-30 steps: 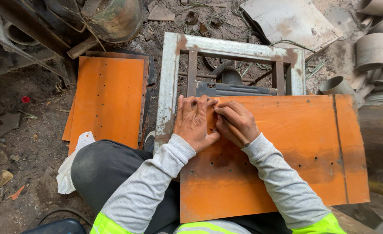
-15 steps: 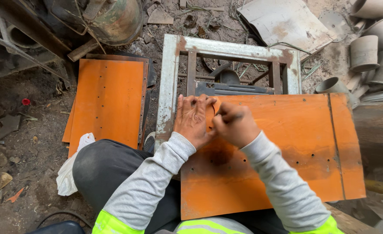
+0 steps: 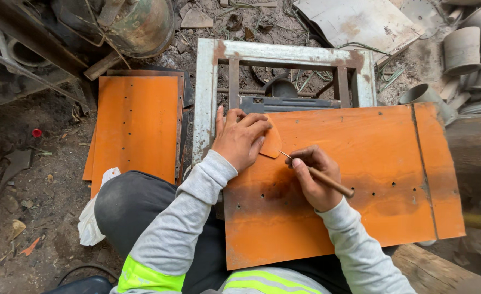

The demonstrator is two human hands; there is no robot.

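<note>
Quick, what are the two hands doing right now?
Left hand: open, pressing a small orange template flat on the orange metal sheet.
Right hand: closed around a thin scribing tool, tip at the template's edge.

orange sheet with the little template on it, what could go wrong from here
1. The left hand pins the small orange template by one edge only, so it could shift and spoil the traced line.
2. The pointed scriber in the right hand works close to the left fingertips; a slip might jab them.
3. The large orange sheet overhangs the metal frame toward the lap and may tip under pressure.
</note>
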